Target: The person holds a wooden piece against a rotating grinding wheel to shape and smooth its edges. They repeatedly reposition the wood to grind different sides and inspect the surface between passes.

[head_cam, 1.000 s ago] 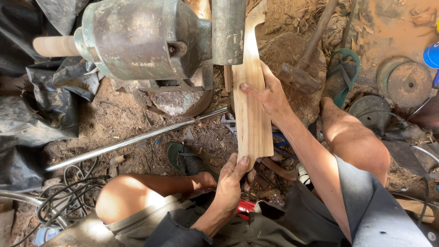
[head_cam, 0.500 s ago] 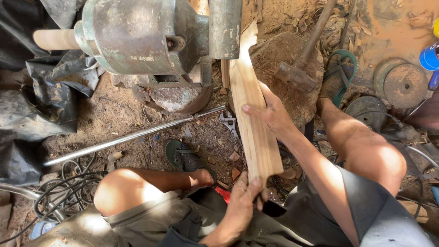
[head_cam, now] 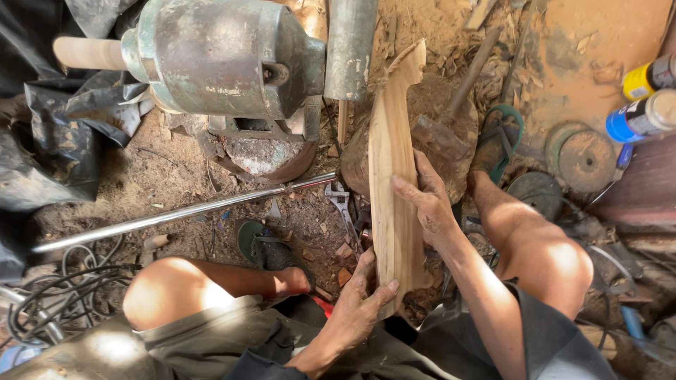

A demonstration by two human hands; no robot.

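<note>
1. The long, curved wooden blank (head_cam: 394, 204) stood nearly upright between the seated person's knees. Its notched upper end lay just beside the grey metal cylinder (head_cam: 350, 46) of the green-grey motor housing (head_cam: 218, 56). Whether wood and cylinder touched could not be told.
2. The left hand (head_cam: 359, 309) was closed round the blank's lower end, thumb across the face and fingers behind, bearing its weight.
3. The right hand (head_cam: 429, 200) was laid against the blank's right edge about halfway up. Its fingers were spread flat over the face, steadying rather than clamping.
4. Judgement: the step in hand was presenting or sighting the blank at the machine. The piece was already roughly profiled, and wood chips lay about the tree stump (head_cam: 451, 105) behind it.
5. Judgement: any further move called for both holds to be kept. The lower hand would carry the load, the upper hand would steer the edge, and the fingers needed to stay clear of the cylinder.
6. Nearby items noted:
   - a hammer (head_cam: 440, 134) lying on the stump;
   - an adjustable wrench (head_cam: 341, 200) and a bright steel rod (head_cam: 176, 214) on the dirt;
   - a green sandal (head_cam: 503, 137) beside the right leg;
   - black cables (head_cam: 63, 281) at the left;
   - two spray cans (head_cam: 644, 116) at the right edge.
</note>
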